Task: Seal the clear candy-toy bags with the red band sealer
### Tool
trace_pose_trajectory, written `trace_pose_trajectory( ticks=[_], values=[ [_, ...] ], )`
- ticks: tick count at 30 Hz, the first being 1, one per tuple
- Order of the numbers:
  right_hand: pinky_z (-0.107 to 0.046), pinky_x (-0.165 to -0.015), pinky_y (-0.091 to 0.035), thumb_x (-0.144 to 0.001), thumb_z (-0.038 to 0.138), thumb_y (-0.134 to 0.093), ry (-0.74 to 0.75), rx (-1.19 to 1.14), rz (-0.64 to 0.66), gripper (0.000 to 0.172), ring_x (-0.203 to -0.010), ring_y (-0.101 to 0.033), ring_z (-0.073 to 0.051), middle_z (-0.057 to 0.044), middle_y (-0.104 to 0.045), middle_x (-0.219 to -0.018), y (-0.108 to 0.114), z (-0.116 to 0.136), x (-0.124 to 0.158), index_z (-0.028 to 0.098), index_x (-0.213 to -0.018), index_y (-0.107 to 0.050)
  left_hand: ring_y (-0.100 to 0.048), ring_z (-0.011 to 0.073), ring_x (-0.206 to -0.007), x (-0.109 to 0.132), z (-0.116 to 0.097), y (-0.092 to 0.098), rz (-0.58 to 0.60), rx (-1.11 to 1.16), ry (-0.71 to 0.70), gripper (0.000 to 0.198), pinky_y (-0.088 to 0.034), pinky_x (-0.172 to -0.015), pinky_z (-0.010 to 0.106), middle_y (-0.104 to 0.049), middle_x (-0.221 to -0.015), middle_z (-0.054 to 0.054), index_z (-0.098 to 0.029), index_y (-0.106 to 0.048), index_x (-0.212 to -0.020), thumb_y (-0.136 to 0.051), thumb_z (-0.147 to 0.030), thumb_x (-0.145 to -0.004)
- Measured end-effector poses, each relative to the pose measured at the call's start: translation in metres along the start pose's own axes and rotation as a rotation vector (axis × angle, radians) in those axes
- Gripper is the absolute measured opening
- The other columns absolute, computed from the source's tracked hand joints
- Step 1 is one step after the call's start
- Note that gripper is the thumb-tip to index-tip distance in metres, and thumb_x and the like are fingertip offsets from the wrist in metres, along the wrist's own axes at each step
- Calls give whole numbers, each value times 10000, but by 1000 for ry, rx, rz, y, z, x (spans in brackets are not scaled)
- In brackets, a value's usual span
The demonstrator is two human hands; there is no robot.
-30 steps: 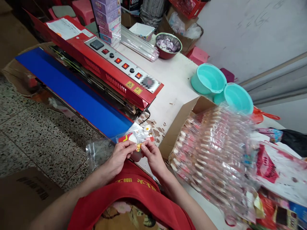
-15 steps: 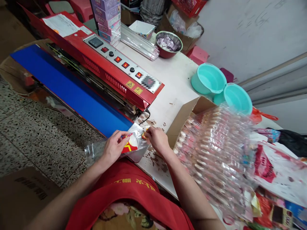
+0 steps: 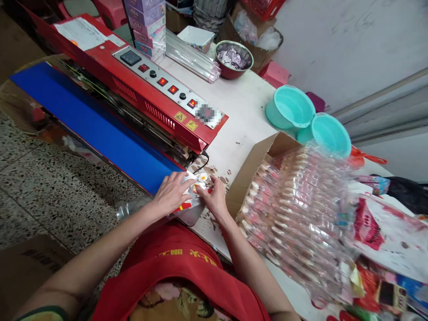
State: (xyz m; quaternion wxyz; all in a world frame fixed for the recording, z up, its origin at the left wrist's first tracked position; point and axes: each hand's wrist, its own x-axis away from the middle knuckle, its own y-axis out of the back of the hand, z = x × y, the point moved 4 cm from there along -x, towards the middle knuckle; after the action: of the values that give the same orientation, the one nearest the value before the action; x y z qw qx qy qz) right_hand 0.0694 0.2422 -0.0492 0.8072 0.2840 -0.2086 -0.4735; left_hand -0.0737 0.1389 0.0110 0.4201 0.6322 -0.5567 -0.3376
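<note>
Both my hands rest on a clear plastic packet (image 3: 189,209) with red, white and yellow contents, lying at the near table edge beside the end of the blue conveyor belt (image 3: 90,127). My left hand (image 3: 172,192) lies over the packet's left part with fingers curled down on it. My right hand (image 3: 213,196) pinches its upper right corner near the mouth of the red sealing machine (image 3: 150,96). The packet's lower end hangs over the table edge.
A cardboard box (image 3: 254,165) with a large clear bag of packed items (image 3: 301,214) stands at the right. Two teal bowls (image 3: 309,120), a metal bowl of sachets (image 3: 234,60), clear tubes (image 3: 192,58) and stacked purple boxes (image 3: 147,24) stand farther back. Terrazzo floor lies left.
My hands carried the packet from in front of my lap up and forward onto the table edge, toward the machine's inlet by the belt. The left hand now lies flatter over it.
</note>
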Motion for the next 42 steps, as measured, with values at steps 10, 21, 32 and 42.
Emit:
trace_pose_trajectory(
  ticks=[10,21,32,42],
  values=[
    [-342,-761,-457,-640,377,-750,-135,-161,3,589,-900,-574,-228,-83,-629,-1058,-14,-11,-13,188,-1163,-553,-474,245,-1077,-43,6,-5,232,-69,-222,86,-422,-883,381,-516,-1235,53,-244,-622,-924,-560,-241,-864],
    [-374,-868,-425,-851,357,-611,125,-222,149,346,-941,-547,-220,-79,-642,-1027,-3,4,-17,200,-1157,-650,-461,222,-1000,-57,-9,-1,9,1,-265,129,-430,-858,358,-521,-1077,66,-207,-627,-869,-518,-268,-899],
    [-386,-976,-385,-730,593,-695,111,-540,336,399,-1129,-533,-254,-93,-633,-1070,6,21,-15,206,-800,-764,-529,210,-1064,-48,1,10,-292,299,-84,92,-439,-925,348,-566,-1134,78,-179,-636,-847,-562,-231,-860],
    [-325,-685,-473,-541,444,-847,-249,-837,232,309,-697,-636,-201,-37,-704,-690,-5,22,-8,186,-673,-740,-602,152,-547,-37,47,-16,-88,1379,718,434,-456,-536,251,-674,-638,54,-103,-685,-726,-867,-349,-418]
  ],
)
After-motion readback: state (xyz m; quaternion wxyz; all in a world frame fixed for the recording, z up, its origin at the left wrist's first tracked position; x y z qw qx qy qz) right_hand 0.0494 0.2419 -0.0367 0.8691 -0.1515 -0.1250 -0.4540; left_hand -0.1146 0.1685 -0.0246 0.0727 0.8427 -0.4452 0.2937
